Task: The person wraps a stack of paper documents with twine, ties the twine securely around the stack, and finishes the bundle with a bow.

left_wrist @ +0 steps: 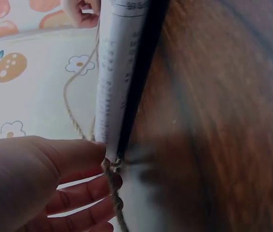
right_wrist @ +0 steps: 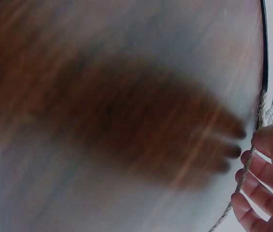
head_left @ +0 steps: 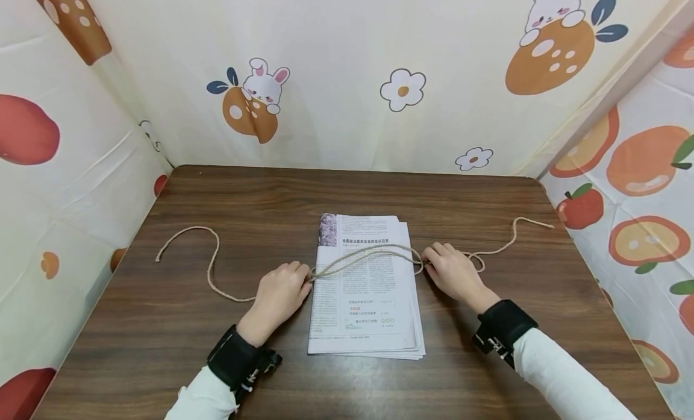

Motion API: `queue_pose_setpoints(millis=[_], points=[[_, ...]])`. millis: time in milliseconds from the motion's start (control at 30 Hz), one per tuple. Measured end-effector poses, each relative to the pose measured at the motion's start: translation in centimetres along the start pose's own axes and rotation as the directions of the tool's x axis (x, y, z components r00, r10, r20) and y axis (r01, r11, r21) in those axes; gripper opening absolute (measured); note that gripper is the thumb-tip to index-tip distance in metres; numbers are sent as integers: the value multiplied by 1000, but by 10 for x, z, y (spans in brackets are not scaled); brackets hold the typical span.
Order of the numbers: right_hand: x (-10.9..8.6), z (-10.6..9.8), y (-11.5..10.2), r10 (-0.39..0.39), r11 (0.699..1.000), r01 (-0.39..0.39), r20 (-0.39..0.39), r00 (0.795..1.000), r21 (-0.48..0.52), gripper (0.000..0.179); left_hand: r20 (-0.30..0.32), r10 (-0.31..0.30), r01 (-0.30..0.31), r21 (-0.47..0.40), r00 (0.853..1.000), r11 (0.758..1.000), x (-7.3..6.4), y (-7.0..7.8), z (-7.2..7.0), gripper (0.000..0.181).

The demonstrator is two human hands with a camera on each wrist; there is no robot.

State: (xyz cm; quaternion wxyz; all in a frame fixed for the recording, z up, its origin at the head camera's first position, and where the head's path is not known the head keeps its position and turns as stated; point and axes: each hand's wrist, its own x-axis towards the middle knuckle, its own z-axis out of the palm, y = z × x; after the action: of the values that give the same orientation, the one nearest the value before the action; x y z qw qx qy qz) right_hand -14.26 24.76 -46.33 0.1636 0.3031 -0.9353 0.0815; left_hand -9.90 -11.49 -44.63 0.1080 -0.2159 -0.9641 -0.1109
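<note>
A folded stack of newspapers (head_left: 363, 323) lies on the brown wooden table (head_left: 228, 191). Two strands of beige twine (head_left: 390, 246) run across its upper half. At the stack's left edge my left hand (head_left: 282, 292) pinches the twine; in the left wrist view the thumb presses it against the fingers beside the newspaper fold (left_wrist: 114, 72). By the right edge, my right hand (head_left: 452, 272) holds the twine between thumb and fingertips, seen also in the right wrist view. Whether the twine passes under the stack is hidden.
One loose twine end (head_left: 211, 266) curves over the table to the left, the other (head_left: 515, 230) to the right. Behind the table hangs a printed cloth backdrop (head_left: 336, 106), with similar cloth on both sides. Black straps (head_left: 233, 357) circle both wrists.
</note>
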Motion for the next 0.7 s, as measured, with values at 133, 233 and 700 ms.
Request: queue_pose_setpoints(millis=[133, 233, 700], points=[[0, -1, 0, 11, 1000, -11, 18, 1000, 2, 12, 6, -5, 5, -3, 1000, 1000, 1, 1, 1, 13], [-2, -2, 3, 18, 1000, -18, 24, 1000, -6, 15, 1, -16, 16, 0, 1000, 1000, -2, -2, -1, 15], [-7, -8, 25, 50, 998, -52, -45, 998, -31, 14, -18, -102, 102, 21, 995, 995, -26, -37, -18, 17]])
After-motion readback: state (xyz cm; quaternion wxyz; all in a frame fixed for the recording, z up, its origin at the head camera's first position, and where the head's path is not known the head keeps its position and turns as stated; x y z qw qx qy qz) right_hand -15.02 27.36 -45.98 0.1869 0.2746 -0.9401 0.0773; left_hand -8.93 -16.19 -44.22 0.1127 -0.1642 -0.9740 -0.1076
